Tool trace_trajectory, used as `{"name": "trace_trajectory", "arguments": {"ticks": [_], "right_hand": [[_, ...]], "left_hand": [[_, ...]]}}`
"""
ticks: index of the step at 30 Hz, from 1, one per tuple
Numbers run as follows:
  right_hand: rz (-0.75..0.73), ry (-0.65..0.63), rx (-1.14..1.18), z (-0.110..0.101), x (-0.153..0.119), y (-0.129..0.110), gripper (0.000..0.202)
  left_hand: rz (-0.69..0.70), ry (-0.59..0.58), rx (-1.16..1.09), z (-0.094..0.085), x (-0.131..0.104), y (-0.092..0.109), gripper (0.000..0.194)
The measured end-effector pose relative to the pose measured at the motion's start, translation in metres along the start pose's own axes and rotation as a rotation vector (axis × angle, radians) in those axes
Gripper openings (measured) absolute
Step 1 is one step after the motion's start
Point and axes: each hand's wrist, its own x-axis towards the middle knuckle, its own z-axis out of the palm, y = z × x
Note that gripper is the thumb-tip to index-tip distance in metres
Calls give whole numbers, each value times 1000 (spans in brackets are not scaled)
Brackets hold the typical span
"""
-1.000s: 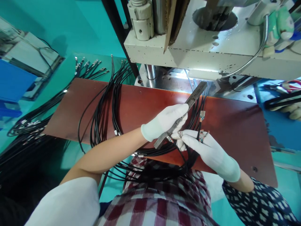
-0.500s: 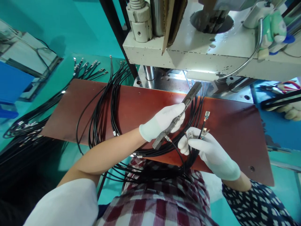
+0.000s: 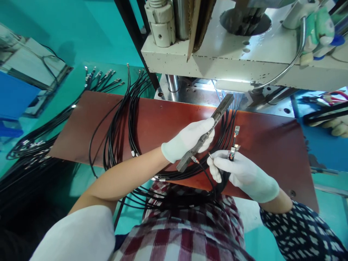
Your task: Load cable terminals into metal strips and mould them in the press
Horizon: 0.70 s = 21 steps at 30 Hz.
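Observation:
My gloved left hand (image 3: 190, 137) is wrapped round a long dark grey metal bar (image 3: 224, 105), held at a slant over the brown board. Near the bar's lower end sits the metal tip of a black cable (image 3: 204, 169), which curves down toward my lap. My gloved right hand (image 3: 231, 165) is closed on black cables, with metal cable terminals (image 3: 236, 131) sticking up past its fingers. A small metal tip (image 3: 210, 156) shows at its thumb and forefinger. The loop of black cables (image 3: 176, 176) runs below both hands, partly hidden by them.
A white press machine (image 3: 239, 69) stands over a steel base (image 3: 187, 87) behind the brown board (image 3: 272, 152). More cable bundles (image 3: 133, 108) lie across the board's left part and beyond it. At right are red-handled tools (image 3: 330, 98) and a blue surface (image 3: 326, 148).
My right hand has shifted slightly, and the terminals in it have turned more upright. The tip at its fingers has changed angle. My left hand holds the bar almost still.

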Motion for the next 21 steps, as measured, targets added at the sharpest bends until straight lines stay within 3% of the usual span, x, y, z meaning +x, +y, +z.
{"name": "trace_trajectory", "arguments": {"ticks": [6,14,21], "right_hand": [[-165,298,-324,21,13,-5,20],[-160,268,-323,24,15,-4,22],[-204,318,-404,26,20,1,20]], "left_hand": [[23,36,126,5,-6,5,52],[82,104,210,11,-6,2,42],[135,308,435,17,-7,-6,38]]}}
